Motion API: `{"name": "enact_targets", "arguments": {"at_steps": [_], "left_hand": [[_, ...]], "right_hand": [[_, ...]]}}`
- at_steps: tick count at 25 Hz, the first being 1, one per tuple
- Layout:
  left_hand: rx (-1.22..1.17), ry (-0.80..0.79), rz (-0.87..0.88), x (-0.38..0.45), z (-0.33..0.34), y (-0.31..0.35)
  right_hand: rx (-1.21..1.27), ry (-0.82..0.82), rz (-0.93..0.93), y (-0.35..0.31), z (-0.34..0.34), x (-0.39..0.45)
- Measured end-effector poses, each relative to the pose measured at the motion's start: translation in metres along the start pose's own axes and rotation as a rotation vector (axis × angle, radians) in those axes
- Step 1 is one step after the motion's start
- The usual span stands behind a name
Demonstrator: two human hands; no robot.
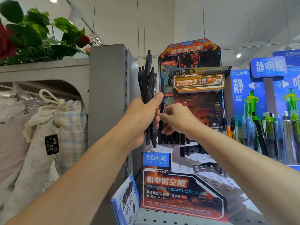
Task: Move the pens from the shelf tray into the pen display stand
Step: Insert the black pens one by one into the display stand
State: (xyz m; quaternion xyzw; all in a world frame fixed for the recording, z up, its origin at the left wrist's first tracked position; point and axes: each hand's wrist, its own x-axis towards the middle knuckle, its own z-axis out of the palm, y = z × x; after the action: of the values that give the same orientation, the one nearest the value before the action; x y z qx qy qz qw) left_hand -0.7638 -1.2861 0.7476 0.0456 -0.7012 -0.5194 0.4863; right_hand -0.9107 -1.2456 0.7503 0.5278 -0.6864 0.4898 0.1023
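A stepped, perforated pen display stand (193,161) is seen on the shelf, black pens seated in its rear rows. An upright bundle of black pens (148,101) is clamped in the left hand (142,114). One pen (162,109) is pinched by the right hand (177,119).

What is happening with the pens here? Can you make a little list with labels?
left hand: left hand grips a bundle of black pens, held upright
right hand: right hand pinches one black pen beside the bundle
stand: pen display stand with white hole tiers, mostly unfilled
already placed: row of black pens standing in the back tier
neighbour: blue display of green and blue pens on the right
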Motion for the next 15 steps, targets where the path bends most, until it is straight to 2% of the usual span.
{"name": "enact_targets", "arguments": {"at_steps": [15], "left_hand": [[-0.017, -0.017, -0.009, -0.0012, -0.0007, 0.0]], "right_hand": [[0.05, -0.056, 0.053, -0.0007, -0.0031, 0.0002]]}}
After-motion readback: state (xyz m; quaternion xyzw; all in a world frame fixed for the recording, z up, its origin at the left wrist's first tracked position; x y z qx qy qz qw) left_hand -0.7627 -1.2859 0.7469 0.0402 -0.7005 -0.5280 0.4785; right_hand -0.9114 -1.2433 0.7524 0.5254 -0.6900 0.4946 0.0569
